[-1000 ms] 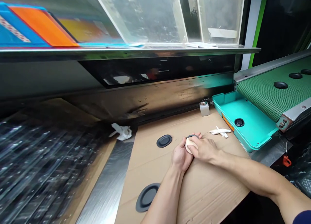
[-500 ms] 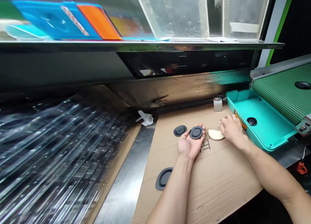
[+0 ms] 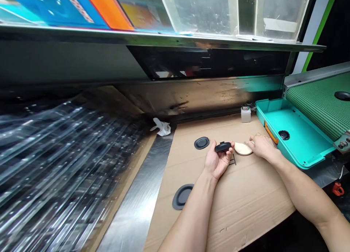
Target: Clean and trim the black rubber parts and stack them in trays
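Left hand [image 3: 218, 162]: holds a small black disc [image 3: 222, 147], tilted
Right hand [image 3: 261, 145]: fingertips at the cream pad [image 3: 242, 149], pinch unclear
Cardboard [image 3: 240, 201]: bears 2 dark ovals [image 3: 201, 143], the nearer 1 partly behind the left forearm
Teal tray [image 3: 303, 142]: holds 1 black round part [image 3: 283, 135]
Green belt [image 3: 325, 99]: carries 1 dark disc [image 3: 342, 95]
Small bottle [image 3: 245, 115]: upright near the tray

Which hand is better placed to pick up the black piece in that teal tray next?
Probably the right hand: it is nearer the teal tray and the black piece in it, while the left hand holds a dark disc.
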Demonstrator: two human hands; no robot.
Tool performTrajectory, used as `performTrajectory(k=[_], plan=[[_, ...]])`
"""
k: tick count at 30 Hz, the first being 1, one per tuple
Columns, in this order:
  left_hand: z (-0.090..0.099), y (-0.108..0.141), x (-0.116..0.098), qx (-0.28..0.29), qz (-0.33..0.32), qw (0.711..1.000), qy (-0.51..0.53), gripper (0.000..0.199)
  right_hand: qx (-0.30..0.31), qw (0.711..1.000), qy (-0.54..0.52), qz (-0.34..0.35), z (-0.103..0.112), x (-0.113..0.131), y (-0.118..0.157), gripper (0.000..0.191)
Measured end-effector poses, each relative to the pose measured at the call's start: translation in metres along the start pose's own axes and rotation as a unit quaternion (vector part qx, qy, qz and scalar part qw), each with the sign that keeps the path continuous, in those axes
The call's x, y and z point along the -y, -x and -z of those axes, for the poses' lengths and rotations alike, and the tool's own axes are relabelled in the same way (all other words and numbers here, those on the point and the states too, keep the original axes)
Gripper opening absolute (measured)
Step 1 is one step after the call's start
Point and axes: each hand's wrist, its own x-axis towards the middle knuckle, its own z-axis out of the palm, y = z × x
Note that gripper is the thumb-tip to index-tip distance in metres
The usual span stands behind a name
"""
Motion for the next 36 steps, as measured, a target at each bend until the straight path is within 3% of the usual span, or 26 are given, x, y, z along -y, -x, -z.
performTrajectory(k=[3, 6, 10, 13, 15, 21, 25, 30, 36], plan=[[0.0, 0.001, -0.002, -0.009, 0.017, 1.0, 0.002, 0.061, 0.0, 1.0, -0.003, 0.0, 0.0, -0.004, -0.003, 0.031], [-0.003, 0.003, -0.001, -0.012, 0.009, 1.0, -0.018, 0.063, -0.072, 0.996, -0.038, 0.019, 0.0, -0.004, -0.005, 0.027], [-0.007, 0.004, 0.009, -0.004, -0.034, 0.988, -0.149, 0.064, -0.162, 0.96, -0.185, 0.133, -0.006, 0.007, -0.005, 0.019], [-0.008, 0.003, 0.021, 0.025, -0.073, 0.967, -0.242, 0.064, -0.18, 0.928, -0.238, 0.225, -0.016, 0.019, -0.001, 0.016], [-0.008, 0.002, 0.029, 0.019, -0.105, 0.951, -0.292, 0.063, -0.177, 0.924, -0.232, 0.247, -0.021, 0.025, 0.002, 0.017], [-0.006, -0.001, 0.039, -0.034, -0.155, 0.913, -0.376, 0.065, -0.156, 0.953, -0.142, 0.216, -0.025, 0.026, 0.006, 0.016], [-0.006, -0.002, 0.039, -0.029, -0.158, 0.908, -0.386, 0.068, -0.148, 0.959, -0.095, 0.223, -0.024, 0.026, 0.007, 0.016], [-0.008, -0.001, 0.04, -0.028, -0.173, 0.913, -0.369, 0.065, -0.179, 0.944, -0.099, 0.258, -0.026, 0.032, 0.004, 0.016], [-0.005, -0.001, 0.042, -0.039, -0.184, 0.909, -0.373, 0.067, -0.168, 0.951, -0.104, 0.239, -0.028, 0.03, 0.005, 0.013]])
